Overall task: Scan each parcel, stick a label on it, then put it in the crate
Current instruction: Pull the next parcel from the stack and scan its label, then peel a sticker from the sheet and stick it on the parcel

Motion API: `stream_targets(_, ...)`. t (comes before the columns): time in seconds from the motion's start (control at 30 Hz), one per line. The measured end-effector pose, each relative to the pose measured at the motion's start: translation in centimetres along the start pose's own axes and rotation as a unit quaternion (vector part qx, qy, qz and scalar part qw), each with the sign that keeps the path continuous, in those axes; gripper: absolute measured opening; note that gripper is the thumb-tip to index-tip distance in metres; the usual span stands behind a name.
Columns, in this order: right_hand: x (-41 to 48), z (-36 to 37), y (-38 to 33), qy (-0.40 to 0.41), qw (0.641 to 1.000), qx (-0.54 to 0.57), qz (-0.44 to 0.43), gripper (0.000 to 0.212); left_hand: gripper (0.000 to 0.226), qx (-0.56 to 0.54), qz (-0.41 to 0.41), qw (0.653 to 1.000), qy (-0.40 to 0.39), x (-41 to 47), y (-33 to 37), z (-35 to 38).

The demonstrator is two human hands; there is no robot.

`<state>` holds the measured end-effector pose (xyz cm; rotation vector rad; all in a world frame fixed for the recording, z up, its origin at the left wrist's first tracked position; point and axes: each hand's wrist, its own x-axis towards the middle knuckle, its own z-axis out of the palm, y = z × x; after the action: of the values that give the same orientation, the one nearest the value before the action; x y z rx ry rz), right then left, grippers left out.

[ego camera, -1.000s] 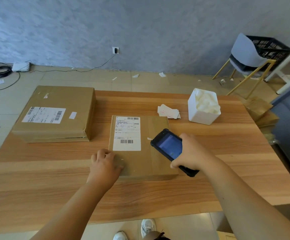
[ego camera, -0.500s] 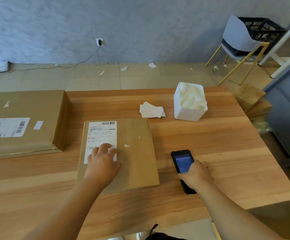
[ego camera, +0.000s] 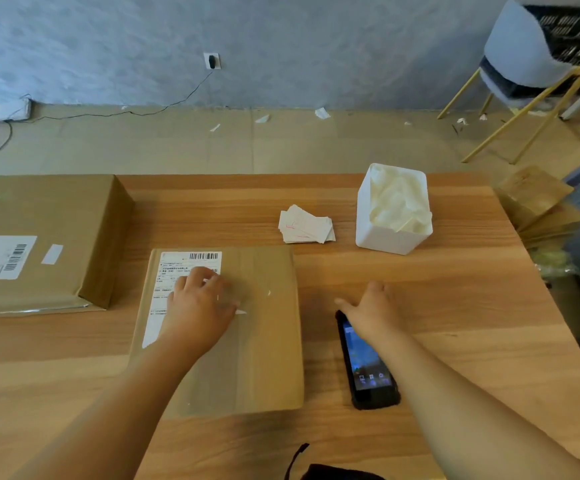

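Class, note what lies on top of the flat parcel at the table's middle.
A white shipping label, with the left hand resting on it. The hand hides part of the label's print.

Two parcels [ego camera: 39,216] [ego camera: 264,341], one scanner [ego camera: 368,372], one stack of labels [ego camera: 306,225], one white box [ego camera: 385,239], one chair [ego camera: 517,50], one crate [ego camera: 572,26].

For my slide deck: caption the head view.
Left hand rests on the parcel; open right hand hovers over the scanner beside it.
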<state>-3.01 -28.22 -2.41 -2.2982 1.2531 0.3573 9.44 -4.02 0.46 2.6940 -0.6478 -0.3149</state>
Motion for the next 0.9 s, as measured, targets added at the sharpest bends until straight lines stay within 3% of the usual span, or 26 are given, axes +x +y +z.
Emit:
stream_targets(0.1,3.0,-0.8,-2.9,-0.007,0.998,0.047,-0.037,0.065,0.042,0.000,-0.005,1.000,0.007,1.4,-0.2,-0.3)
stream_targets(0.33,9.8,-0.6,-8.5,0.002,0.995,-0.008,-0.095,0.054,0.048,0.000,-0.033,0.999,0.013,3.1,-0.3,-0.9)
stream_targets(0.47,11.9,-0.1,-9.9,0.019,0.994,-0.077,-0.076,0.058,0.046,0.009,-0.045,0.999,0.003,3.3,-0.1,-1.0)
stream_targets(0.63,13.1,0.1,-10.1,0.031,0.998,-0.035,-0.047,0.048,0.048,0.003,-0.060,0.998,0.006,3.2,-0.2,-0.8)
stream_targets(0.77,13.4,-0.3,-9.7,0.058,0.997,-0.018,-0.052,0.035,0.065,0.007,-0.061,0.998,0.020,2.8,-0.3,-0.2)
stream_targets(0.9,13.4,-0.5,-9.8,0.068,0.997,-0.023,-0.035,0.024,0.068,0.015,-0.062,0.998,0.024,2.8,-0.2,-0.2)
